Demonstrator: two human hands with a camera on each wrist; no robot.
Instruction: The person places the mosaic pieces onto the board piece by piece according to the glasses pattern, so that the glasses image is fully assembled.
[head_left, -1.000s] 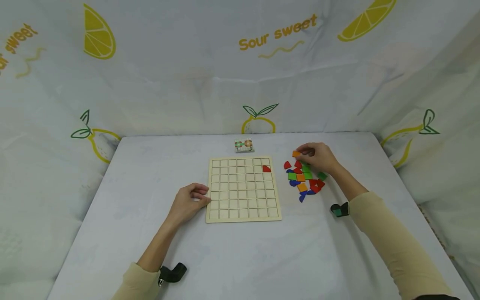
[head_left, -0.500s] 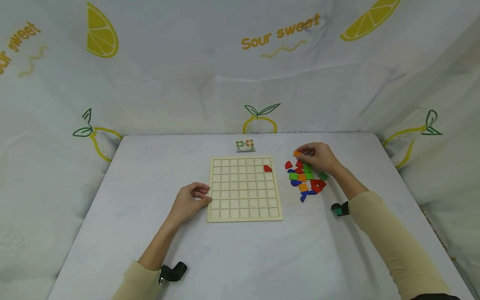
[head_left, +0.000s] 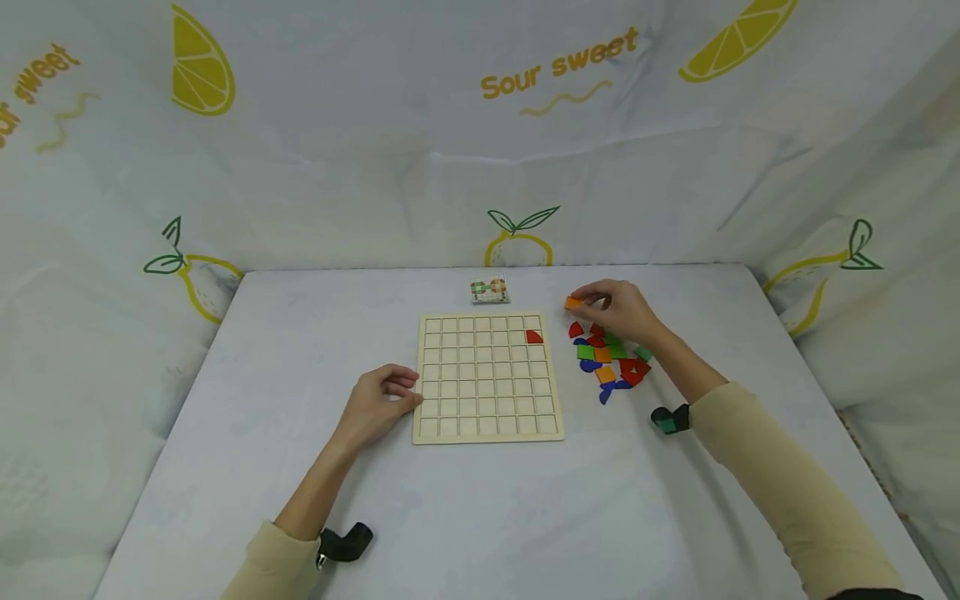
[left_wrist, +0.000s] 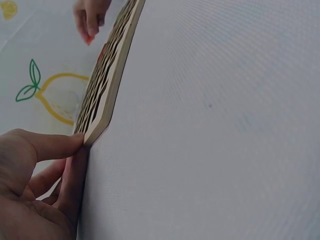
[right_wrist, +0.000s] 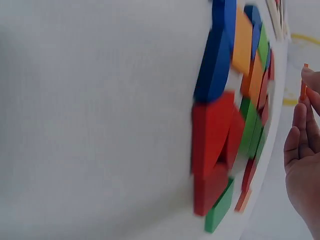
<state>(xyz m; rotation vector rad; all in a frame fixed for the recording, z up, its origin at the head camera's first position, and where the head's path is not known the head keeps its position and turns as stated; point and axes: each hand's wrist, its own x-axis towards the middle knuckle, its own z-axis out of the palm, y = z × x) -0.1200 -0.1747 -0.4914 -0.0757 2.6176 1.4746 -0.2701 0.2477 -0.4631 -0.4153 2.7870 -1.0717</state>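
Note:
A pale wooden grid board (head_left: pixel 483 379) lies on the table, with one red quarter-round piece (head_left: pixel 533 337) in a cell near its upper right. My left hand (head_left: pixel 381 404) grips the board's left edge; the left wrist view shows the thumb on top of the board's edge (left_wrist: pixel 114 90) by a corner. My right hand (head_left: pixel 621 312) pinches an orange piece (head_left: pixel 573 302) between thumb and fingertips, above and behind the loose pieces. In the right wrist view the orange piece (right_wrist: pixel 304 82) stands edge-on in the hand (right_wrist: pixel 306 135), raised off the table.
Right of the board lies a cluster of red, green (head_left: pixel 585 352), orange (head_left: pixel 604 375) and blue (head_left: pixel 604 397) pieces, some touching. A small patterned card or stack (head_left: pixel 489 290) sits behind the board. Behind the table hangs a white cloth with lemon prints.
My right hand has moved a little left with the orange piece, away from the cluster's far side. My left hand stays at the board's edge.

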